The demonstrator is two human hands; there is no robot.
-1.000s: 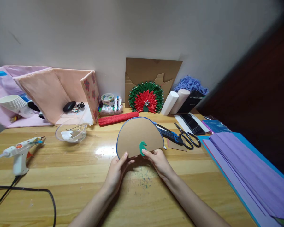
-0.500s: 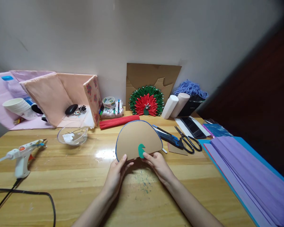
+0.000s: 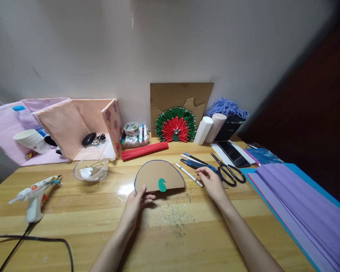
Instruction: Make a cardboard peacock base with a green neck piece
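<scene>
A half-round piece of cardboard (image 3: 150,175) with a blue-edged curve is pinched at its lower left corner by my left hand (image 3: 137,200), thumb on top and fingers beneath. On its lower middle is a green cut-out shape (image 3: 162,185), like a bird's body with a curved neck. My right hand (image 3: 211,183) is apart from the cardboard, palm down with fingers stretched out and nothing visible in them. Just left of its fingertips lies a white marker (image 3: 189,175). Behind it are blue pens or tools (image 3: 198,163) and black-handled scissors (image 3: 228,172).
At the back, a red and green peacock-like fan (image 3: 175,124) leans against cardboard (image 3: 184,90). On the left are a glue gun (image 3: 35,196) with its cord and a clear bowl (image 3: 95,172). Red crepe paper (image 3: 144,151) lies behind; purple sheets (image 3: 303,207) lie right.
My right hand has let go of the cardboard and moved right, beside the white marker. The cardboard, in my left hand, is lower and tilted flatter. The view has shifted slightly.
</scene>
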